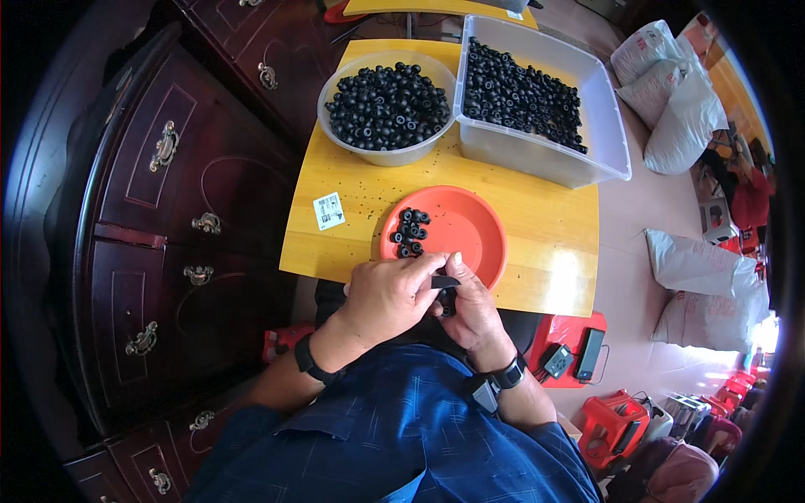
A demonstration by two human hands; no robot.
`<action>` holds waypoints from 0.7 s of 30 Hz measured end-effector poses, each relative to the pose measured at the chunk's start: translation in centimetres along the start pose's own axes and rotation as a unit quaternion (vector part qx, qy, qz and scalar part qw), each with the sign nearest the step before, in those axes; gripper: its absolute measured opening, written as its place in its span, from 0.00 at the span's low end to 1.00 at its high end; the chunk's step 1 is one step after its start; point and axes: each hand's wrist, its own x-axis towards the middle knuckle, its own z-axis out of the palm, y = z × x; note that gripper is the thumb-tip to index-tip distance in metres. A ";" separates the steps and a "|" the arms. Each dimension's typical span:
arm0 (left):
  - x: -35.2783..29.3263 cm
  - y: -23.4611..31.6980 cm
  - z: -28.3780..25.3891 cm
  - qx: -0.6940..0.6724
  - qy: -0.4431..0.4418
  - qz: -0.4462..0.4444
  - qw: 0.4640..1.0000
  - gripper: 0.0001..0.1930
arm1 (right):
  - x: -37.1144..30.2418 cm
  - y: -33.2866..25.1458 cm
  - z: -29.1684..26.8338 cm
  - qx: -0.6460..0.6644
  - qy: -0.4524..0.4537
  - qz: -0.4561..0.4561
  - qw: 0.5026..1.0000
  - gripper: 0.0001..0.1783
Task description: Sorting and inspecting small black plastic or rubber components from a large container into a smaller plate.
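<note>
Yellow wood spreads out in front of me, a tabletop (537, 220) scattered with dark specks. Just off its near edge, by the rim of the basin, a dark blade-like strip (445, 283) shows between my hands. My left hand (387, 292) is closed narrowly about it, knuckles up; I cannot tell exactly where the fingertips press. My right hand (475, 320) is curled around a few black ring-ended caps (449, 303), thumb raised beside the strip, the rest of that grip partly hidden.

Right by my fingers sits the round orange-red basin (468, 220); a small cluster of hollow black caps (411, 228) lies against its left side, the rest of its floor bare. Farther off, a round translucent tub (381, 157) is heaped with similar black caps. Just beside it on the right, a rectangular translucent bin (520, 159) holds a broad layer of them, piled toward its far left, its right end bare. A white printed label (329, 210) lies left of the basin. Beyond the table, white sacks (686, 126) slump on the floor to my right, and a dark wooden cabinet (235, 134) fills my left.
</note>
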 end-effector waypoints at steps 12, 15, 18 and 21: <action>0.4 -0.6 0.8 -0.112 0.042 -0.062 0.991 0.07 | -0.3 -0.3 0.8 0.015 -0.001 0.006 1.000 0.16; 0.4 -0.7 0.5 -0.163 0.011 -0.098 0.982 0.05 | -0.1 -0.4 0.8 0.017 -0.025 -0.019 0.999 0.13; 0.2 -1.3 1.0 -0.382 -0.012 -0.151 0.912 0.03 | -0.3 -0.1 0.0 0.034 -0.042 -0.037 0.998 0.10; 0.8 -1.2 -0.9 -0.474 -0.097 -0.219 0.848 0.04 | -0.4 -0.1 -0.4 0.024 -0.066 -0.065 0.995 0.09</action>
